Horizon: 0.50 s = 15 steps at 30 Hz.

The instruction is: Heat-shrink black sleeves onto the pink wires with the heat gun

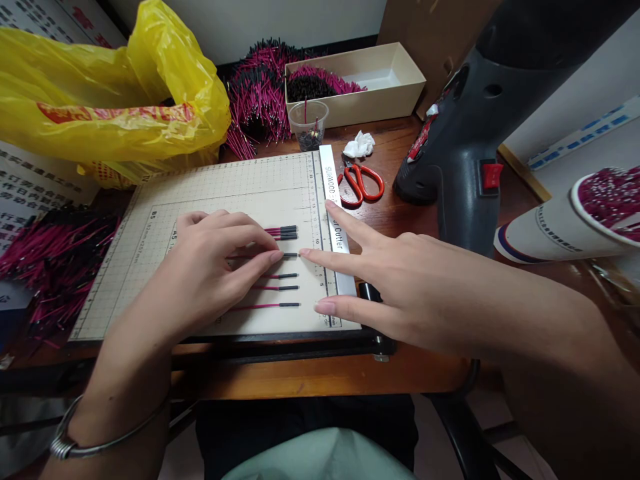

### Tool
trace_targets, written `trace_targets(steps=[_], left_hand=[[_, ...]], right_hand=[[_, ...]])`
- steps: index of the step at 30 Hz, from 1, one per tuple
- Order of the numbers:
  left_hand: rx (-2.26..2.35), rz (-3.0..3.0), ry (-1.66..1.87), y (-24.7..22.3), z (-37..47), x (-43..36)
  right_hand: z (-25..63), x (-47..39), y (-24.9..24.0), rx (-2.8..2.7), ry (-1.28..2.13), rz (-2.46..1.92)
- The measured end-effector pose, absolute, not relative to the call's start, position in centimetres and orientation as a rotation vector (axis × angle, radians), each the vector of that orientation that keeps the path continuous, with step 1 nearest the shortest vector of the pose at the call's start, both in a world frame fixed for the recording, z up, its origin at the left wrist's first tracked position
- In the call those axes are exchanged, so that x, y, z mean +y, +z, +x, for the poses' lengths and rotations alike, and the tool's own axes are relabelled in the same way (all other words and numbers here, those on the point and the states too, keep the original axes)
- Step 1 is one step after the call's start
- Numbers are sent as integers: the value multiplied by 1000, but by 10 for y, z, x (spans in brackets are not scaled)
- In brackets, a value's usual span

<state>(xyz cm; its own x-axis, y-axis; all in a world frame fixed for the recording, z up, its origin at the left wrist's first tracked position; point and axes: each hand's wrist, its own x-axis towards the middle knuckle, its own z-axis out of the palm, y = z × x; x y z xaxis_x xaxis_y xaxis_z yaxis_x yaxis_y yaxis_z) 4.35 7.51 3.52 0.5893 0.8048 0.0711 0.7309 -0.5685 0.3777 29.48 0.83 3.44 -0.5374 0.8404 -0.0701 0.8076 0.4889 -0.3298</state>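
Observation:
A cream paper cutter board (250, 180) with printed grid lines lies on the wooden table. Several magenta wires with black sleeved ends (289, 305) rest on it, roughly parallel, their black tips toward the right. My left hand (225, 257) is over the wires, thumb and fingers closed on one magenta wire. The black end of that wire (291, 255) sticks out to the right. My right hand (380, 267) has its fingers spread; one fingertip is at the tip of this black end, another is over the white cutter strip (327, 173).
Behind the board are a yellow bag (175, 67), a wire heap (260, 87), a cardboard box (360, 107), and a plastic cup (309, 123). Red scissors (363, 183), tissue (359, 145), a dark heat gun (465, 133) and a paper cup (555, 223) stand or lie right. More wires (55, 260) lie left.

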Motion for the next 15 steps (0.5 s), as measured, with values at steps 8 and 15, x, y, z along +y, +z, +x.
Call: trace_targets(steps=[8, 15], left_hand=[[1239, 2515, 349, 36, 42, 73], [1196, 2515, 324, 34, 37, 73]], right_hand=[[294, 10, 37, -2641, 519, -1493], [296, 6, 36, -2619, 540, -1481]])
